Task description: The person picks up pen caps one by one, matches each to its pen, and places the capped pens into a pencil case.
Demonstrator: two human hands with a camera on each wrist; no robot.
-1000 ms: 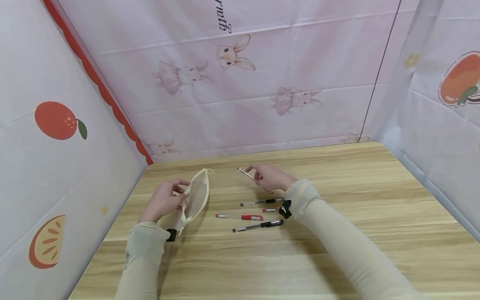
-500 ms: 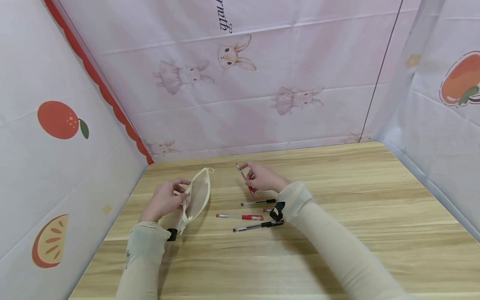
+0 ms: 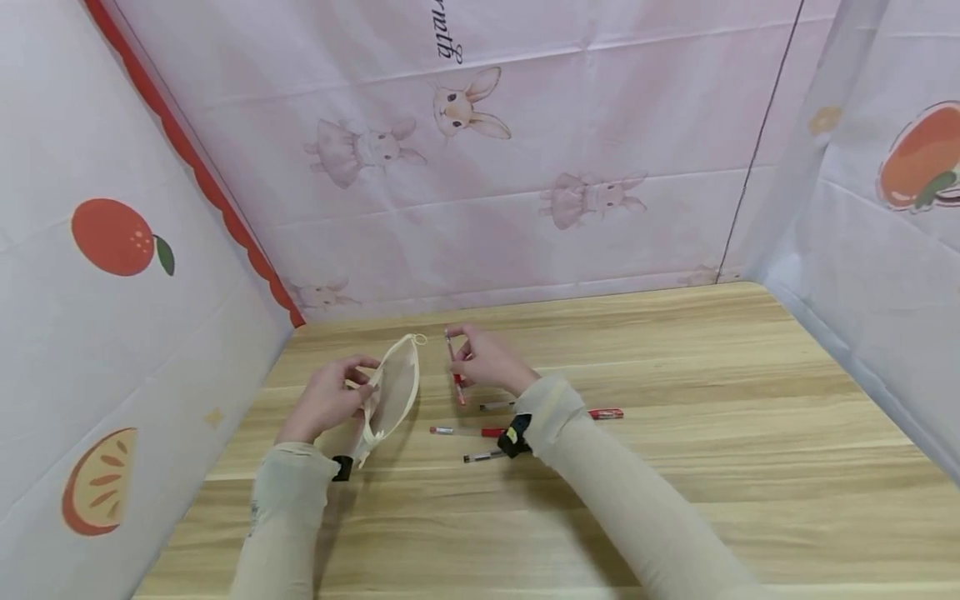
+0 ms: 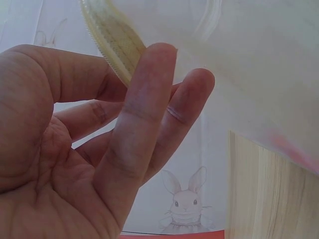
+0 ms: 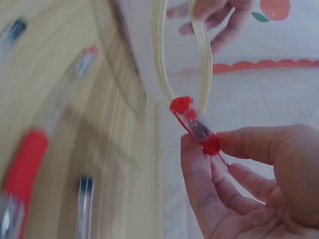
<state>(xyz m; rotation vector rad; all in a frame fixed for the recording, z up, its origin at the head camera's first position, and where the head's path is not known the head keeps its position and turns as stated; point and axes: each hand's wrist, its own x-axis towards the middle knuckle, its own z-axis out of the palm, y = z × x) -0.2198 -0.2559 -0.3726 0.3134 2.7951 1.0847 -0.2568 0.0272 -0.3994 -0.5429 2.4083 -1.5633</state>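
Note:
A pale translucent pouch with a cream zipper edge [image 3: 397, 390] stands with its mouth gaping toward the right. My left hand [image 3: 330, 400] pinches the near-left side of that mouth; in the left wrist view the zipper strip [image 4: 107, 37] runs behind the fingers. Just right of the pouch, my right hand [image 3: 487, 360] pinches a red gel pen [image 3: 460, 394] between thumb and fingers. The right wrist view shows that pen [image 5: 198, 127] tilted, its red end before the pouch opening. Beneath the right wrist lie a red pen [image 3: 444, 431] and a black pen [image 3: 480, 457], both partly covered.
Another black pen [image 3: 495, 406] lies farther back, partly hidden by the right wrist. A second red pen [image 3: 609, 413] shows past the right sleeve. Printed cloth walls [image 3: 480, 250] enclose the wooden tabletop [image 3: 750, 467] at the back and both sides.
My right hand has moved left toward the pouch with the red pen, which has turned from slanted to nearly upright in the head view. The left hand and pouch stay in place.

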